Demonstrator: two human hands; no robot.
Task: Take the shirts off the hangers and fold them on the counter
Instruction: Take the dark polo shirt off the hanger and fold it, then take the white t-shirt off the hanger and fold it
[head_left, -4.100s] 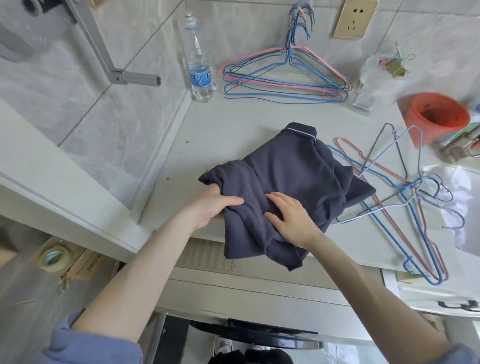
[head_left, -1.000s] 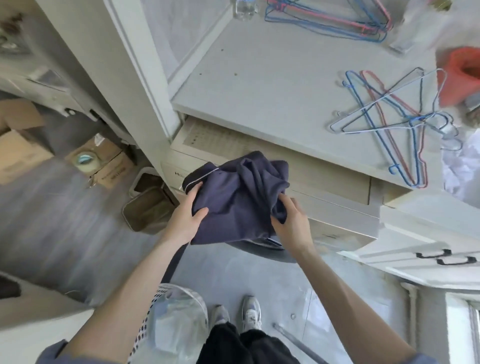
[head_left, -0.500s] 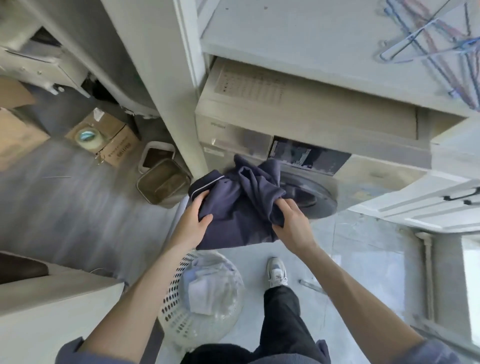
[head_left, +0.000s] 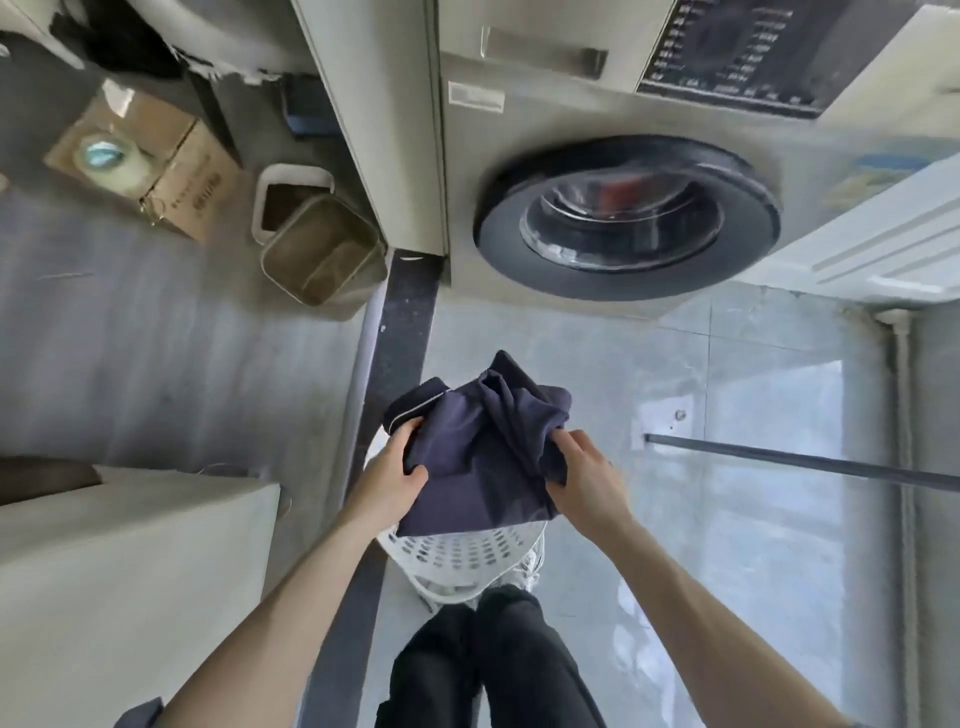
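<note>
Head view: a navy shirt (head_left: 483, 441), folded into a loose bundle, sits at the centre of the frame, held in the air by both hands. The left hand (head_left: 389, 478) grips its 9 o'clock edge just below the piped collar, thumb on top and fingers curled under. The right hand (head_left: 587, 478) clutches a bunched fold at the 3 o'clock edge. Directly beneath, toward 6 o'clock, stands a white perforated basket (head_left: 457, 556) on the floor, its mouth mostly hidden by the cloth, so what it holds cannot be told. A washing machine (head_left: 623, 218) fills 1 o'clock, and a small bin (head_left: 322, 254) and a cardboard box (head_left: 150, 161) lie toward 10 o'clock.

The step in hand looks like setting the folded shirt down into the basket. To do it well, both hands should travel level so the bundle does not tip and spill its folds. The right-hand bunch looks the weaker side, so it is best laid down first and flattened. Let go only once the cloth rests flat inside, collar uppermost.
</note>
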